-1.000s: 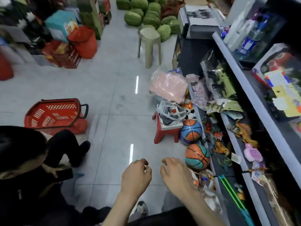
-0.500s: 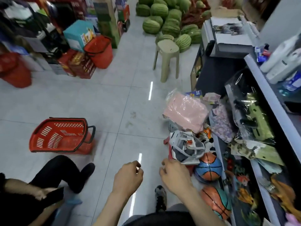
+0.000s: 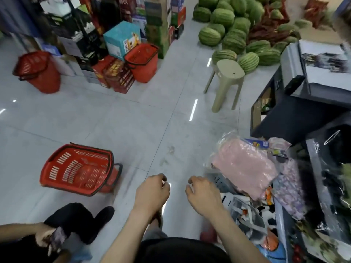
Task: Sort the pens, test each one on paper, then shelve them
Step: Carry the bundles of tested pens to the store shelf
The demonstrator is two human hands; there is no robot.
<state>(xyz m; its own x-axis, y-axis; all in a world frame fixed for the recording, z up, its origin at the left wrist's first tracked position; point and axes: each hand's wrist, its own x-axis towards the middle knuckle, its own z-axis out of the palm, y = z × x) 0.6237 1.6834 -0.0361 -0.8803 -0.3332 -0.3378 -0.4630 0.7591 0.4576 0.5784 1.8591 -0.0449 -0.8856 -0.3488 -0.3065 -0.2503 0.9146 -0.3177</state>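
No pens or paper are in view. Left hand (image 3: 152, 192) and right hand (image 3: 203, 194) hover right of the tipped red basket (image 3: 79, 168), fingers loosely curled, nothing seen held. The view has just lifted off the toy shelf (image 3: 280, 215) toward watermelons (image 3: 228, 25) far beyond the basket; sorting is likely unstarted. Glossy grey tiled floor (image 3: 114, 120).

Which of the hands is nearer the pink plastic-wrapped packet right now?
Right. The right hand hovers just left of the pink packet; the left hand is farther left, over the floor, toward the red basket.
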